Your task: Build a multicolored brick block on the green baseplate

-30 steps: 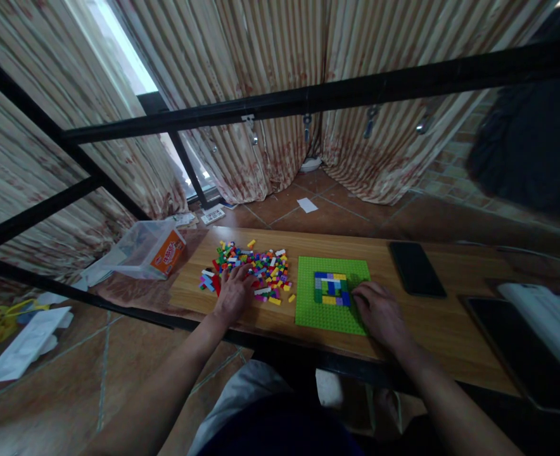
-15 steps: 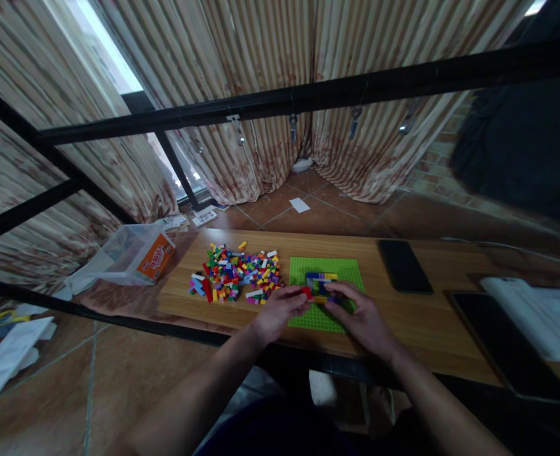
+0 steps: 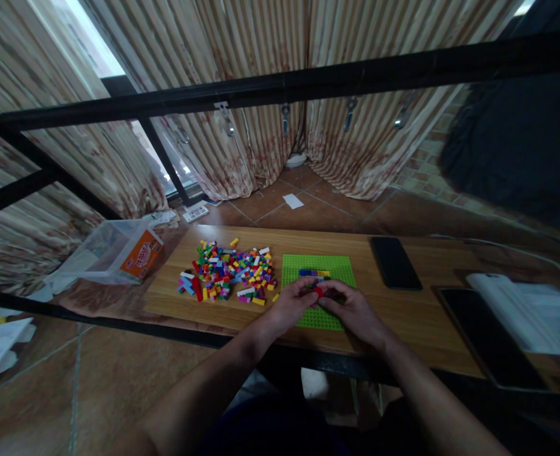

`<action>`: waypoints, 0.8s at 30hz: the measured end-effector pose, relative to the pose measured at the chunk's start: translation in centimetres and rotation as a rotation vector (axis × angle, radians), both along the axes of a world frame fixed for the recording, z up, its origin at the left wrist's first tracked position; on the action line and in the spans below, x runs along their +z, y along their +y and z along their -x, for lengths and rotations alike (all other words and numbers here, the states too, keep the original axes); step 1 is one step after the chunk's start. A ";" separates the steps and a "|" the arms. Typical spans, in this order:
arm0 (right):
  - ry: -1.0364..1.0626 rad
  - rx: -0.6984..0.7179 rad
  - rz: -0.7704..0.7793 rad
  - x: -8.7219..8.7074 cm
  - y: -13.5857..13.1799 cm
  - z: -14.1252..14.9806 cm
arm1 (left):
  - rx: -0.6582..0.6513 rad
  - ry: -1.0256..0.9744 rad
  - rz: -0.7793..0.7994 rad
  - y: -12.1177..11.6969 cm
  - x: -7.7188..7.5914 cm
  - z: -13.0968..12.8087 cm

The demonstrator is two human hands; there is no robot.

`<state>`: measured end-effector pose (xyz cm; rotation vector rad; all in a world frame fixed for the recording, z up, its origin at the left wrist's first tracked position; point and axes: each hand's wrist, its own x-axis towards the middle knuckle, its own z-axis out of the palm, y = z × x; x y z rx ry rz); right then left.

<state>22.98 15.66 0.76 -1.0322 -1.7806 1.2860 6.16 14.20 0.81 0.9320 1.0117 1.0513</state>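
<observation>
A small red toy brick (image 3: pixel 318 292) is pinched between the fingertips of both hands, above the green baseplate (image 3: pixel 292 264). My left hand (image 3: pixel 290 301) comes in from the left, fingers closed on the brick. From the right, my right hand (image 3: pixel 356 311) meets it with thumb and fingers closed at the same brick. Just beyond the fingertips, a row of blue and yellow bricks (image 3: pixel 314 273) stands on the baseplate. The hands hide the nearer part of that build.
Left of the baseplate, a pile of mixed toy bricks (image 3: pixel 235 272) covers the wooden table (image 3: pixel 389 329). A clear plastic box (image 3: pixel 104 253) sits past its left end. A black phone (image 3: pixel 395 262) and a dark tablet (image 3: pixel 489 335) lie to the right. A black rail (image 3: pixel 261 92) crosses beyond.
My right hand has left the blue and yellow build and closed in on the red brick beside my left hand. The brick has shifted slightly right. The whole view has swung a little.
</observation>
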 end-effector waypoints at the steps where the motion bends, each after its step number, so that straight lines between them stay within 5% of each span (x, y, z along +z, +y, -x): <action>1: -0.003 0.012 0.004 -0.2 0.2 -0.2 | -0.007 0.042 -0.027 0.2 -0.2 0.0; 8: -0.246 -0.252 -0.228 -1.2 2.2 -1.8 | 0.041 0.602 -0.218 0.3 -0.8 1.2; 13: -0.306 -0.243 -0.252 -1.6 2.4 -1.5 | 0.052 0.973 -0.373 -0.9 -0.4 2.1; 24: -0.366 -0.201 -0.265 -2.0 2.3 -0.9 | -0.068 1.189 -0.595 -1.4 -0.7 1.4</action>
